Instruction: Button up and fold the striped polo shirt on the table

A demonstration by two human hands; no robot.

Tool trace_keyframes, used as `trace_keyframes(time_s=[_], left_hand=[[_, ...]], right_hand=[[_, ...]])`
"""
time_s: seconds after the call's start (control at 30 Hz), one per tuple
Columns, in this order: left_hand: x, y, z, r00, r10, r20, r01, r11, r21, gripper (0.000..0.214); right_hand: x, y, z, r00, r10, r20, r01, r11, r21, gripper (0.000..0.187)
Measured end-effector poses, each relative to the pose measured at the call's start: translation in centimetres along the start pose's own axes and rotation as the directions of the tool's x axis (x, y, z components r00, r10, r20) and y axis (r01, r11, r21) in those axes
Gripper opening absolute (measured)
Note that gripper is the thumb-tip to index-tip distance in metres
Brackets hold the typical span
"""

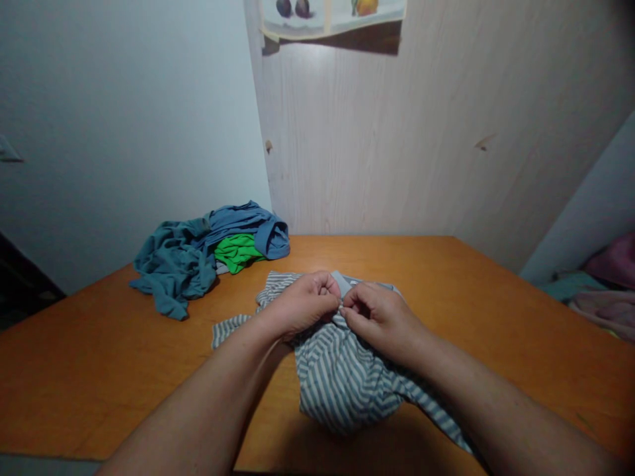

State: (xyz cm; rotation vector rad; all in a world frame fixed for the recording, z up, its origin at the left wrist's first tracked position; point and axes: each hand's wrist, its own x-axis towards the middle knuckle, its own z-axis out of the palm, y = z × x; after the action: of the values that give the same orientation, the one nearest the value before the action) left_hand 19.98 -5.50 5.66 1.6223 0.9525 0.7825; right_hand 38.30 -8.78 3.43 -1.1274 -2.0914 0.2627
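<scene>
A blue-grey and white striped shirt [342, 377] lies crumpled on the table in front of me, its grey collar [342, 283] at the far end. My left hand [310, 301] pinches the front of the shirt just below the collar. Close beside it, my right hand [374, 314] pinches the same spot from the right, thumb and forefinger together. The fingertips of both hands almost meet there; whatever small part lies between them is too small to make out. One striped sleeve sticks out to the left, and another runs under my right forearm.
The orange-brown wooden table [446, 291] reaches back to a pale panel wall. At its back left lies a heap of clothes: a teal garment [178, 264], a blue one [238, 221] and a bright green one [238, 251]. More fabric [605, 307] is beyond the right edge.
</scene>
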Motion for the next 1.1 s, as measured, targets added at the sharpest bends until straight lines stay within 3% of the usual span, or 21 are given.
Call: trace_keyframes(time_s=[0.3,0.73,0.97,1.1], left_hand=[[0.14,-0.07,0.47,1.0,-0.003,-0.024,0.0,0.991,-0.137,0.026],[0.21,-0.64,0.15,0.999,-0.004,0.037,0.009,0.987,-0.16,0.029],[0.36,-0.66,0.34,0.999,-0.046,-0.029,0.037,0.97,-0.242,0.032],[0.33,-0.55,0.51,0.995,-0.068,-0.079,0.043,0.959,-0.28,0.032]], right_hand=[[0.01,-0.05,0.08,0.999,0.041,-0.004,-0.041,0.997,0.073,0.006],[0.05,0.2,0.34,0.999,0.032,0.001,-0.032,0.997,0.066,0.007],[0.07,-0.17,0.25,0.999,0.043,-0.006,-0.042,0.994,0.098,0.008],[0.15,0.08,0.54,0.995,0.094,-0.016,-0.089,0.975,0.203,0.006]])
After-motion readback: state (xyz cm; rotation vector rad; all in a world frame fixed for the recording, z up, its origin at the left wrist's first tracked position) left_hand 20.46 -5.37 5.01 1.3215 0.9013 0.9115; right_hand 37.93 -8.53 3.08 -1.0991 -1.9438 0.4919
